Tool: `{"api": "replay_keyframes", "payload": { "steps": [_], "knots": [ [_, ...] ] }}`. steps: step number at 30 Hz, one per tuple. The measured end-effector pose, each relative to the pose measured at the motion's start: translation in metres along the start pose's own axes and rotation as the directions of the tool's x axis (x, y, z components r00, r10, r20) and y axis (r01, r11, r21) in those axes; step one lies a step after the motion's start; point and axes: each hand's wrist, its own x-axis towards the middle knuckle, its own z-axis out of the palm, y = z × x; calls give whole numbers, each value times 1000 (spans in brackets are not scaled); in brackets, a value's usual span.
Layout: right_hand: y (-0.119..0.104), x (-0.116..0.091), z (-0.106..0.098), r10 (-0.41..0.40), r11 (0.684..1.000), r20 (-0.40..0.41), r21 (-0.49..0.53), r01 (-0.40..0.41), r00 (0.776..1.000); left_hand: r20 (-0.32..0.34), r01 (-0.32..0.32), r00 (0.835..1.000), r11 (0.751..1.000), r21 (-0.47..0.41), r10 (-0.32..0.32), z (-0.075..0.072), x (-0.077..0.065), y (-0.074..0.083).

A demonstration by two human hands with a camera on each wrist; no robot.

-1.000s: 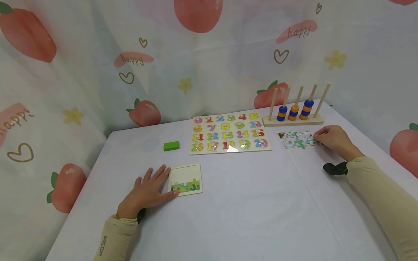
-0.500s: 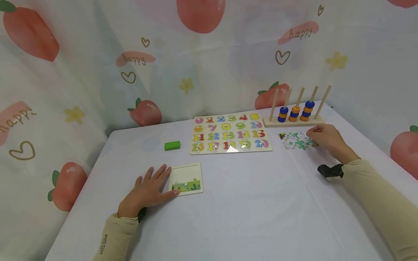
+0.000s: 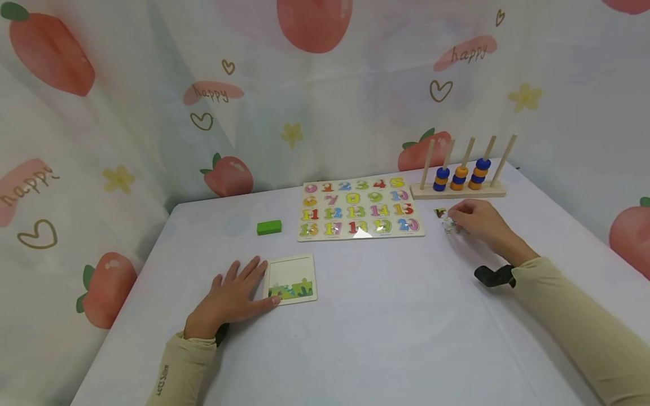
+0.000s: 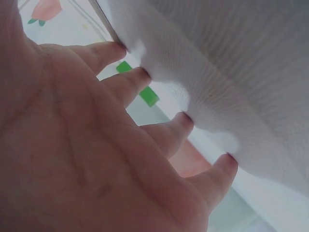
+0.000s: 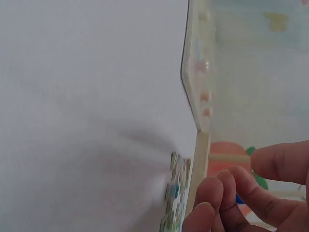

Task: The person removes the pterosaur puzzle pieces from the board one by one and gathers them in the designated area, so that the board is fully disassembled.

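Note:
My left hand (image 3: 228, 299) lies with fingers spread at the left side of a small square puzzle tray (image 3: 290, 268), the thumb over its lower left corner. Green-patterned jigsaw pieces (image 3: 299, 289) fill the tray's bottom strip; the upper part shows bare board. At the right, my right hand (image 3: 479, 223) hovers over loose jigsaw pieces (image 3: 448, 226) and hides most of them. In the right wrist view its thumb and fingers are loosely bent with a gap between them and nothing visible inside. The pieces (image 5: 174, 191) lie on the table below the fingertips.
A number puzzle board (image 3: 330, 239) lies at the table's back middle. Right of it stands a wooden bead rack (image 3: 459, 194) with upright pegs and blue and orange beads. A green block (image 3: 269, 227) sits behind the tray. A printed curtain (image 3: 330, 113) hangs behind the table.
My right hand has moved left across the loose jigsaw pieces, from their right edge to over their left part. My left hand has stayed in place at the tray.

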Motion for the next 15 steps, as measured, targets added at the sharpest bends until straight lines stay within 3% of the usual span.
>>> {"api": "replay_keyframes", "payload": {
  "steps": [15],
  "knots": [
    [-50,-11,45,-149,983,102,124,136,984,8,10,1000,1000,7,-10,0,1,1]
  ]
}}
